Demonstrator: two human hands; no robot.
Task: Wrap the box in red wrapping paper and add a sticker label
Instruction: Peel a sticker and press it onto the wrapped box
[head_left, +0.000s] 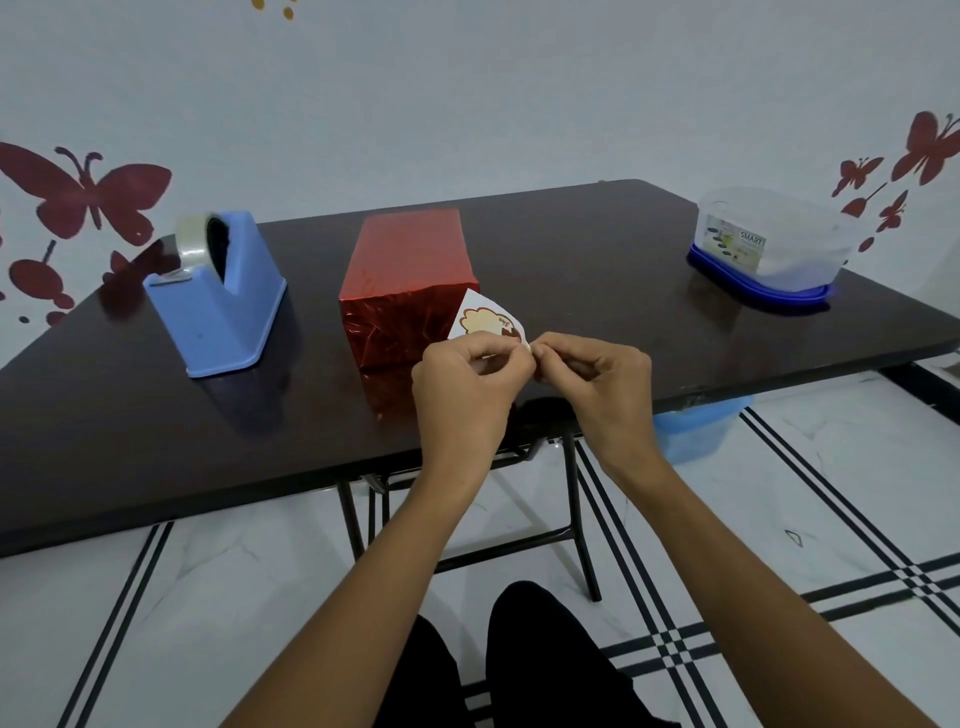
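— What is sitting toward the left edge of the dark brown counter (623, 270)?
— A blue plastic tape dispenser (218, 301) is standing there, carrying a clear roll. The rectangular box wrapped in shiny red paper (405, 270) is lying at the middle, its short end facing the near edge.
— And the hands?
— The left hand (467, 384) is pinching a white sticker sheet (485, 322) just in front of that box. The right hand (597, 374) is pinching the same sheet's corner, fingertips nearly meeting. A clear plastic tub (769, 244) is sitting at the far right corner.
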